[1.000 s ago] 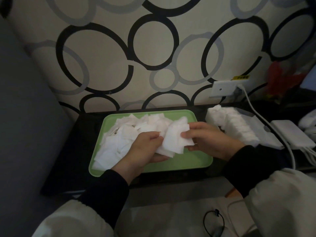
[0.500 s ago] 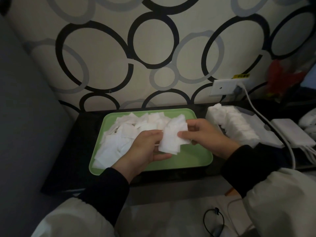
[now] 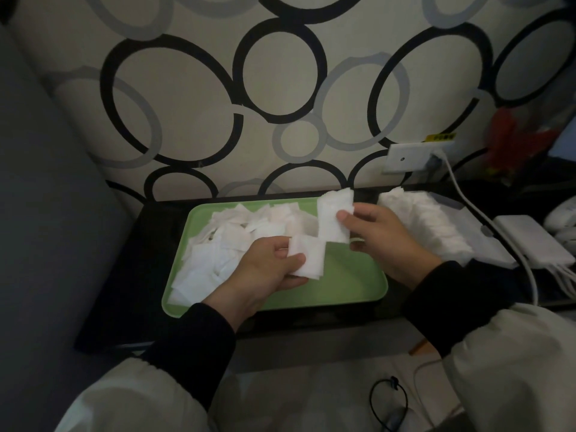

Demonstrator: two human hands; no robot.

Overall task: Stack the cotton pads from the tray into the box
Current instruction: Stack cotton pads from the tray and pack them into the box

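A green tray (image 3: 349,285) on the dark table holds a loose heap of white square cotton pads (image 3: 224,244) on its left half. Above the tray's middle, my left hand (image 3: 265,269) grips a small bundle of pads (image 3: 308,258). My right hand (image 3: 386,235) pinches a taller stack of pads (image 3: 335,218) upright near the tray's back right corner. To the right lies the box (image 3: 486,244), with a long row of pads (image 3: 424,226) standing in it.
A white wall socket (image 3: 411,157) with a cable (image 3: 486,216) running down stands behind the box. A white power adapter (image 3: 533,241) lies at the right. A dark cord loop (image 3: 389,403) lies near my lap. A grey cushion fills the left.
The one bundle held by both hands has been split. My right hand has lifted its stack up and to the right; my left hand keeps the other pads over the tray.
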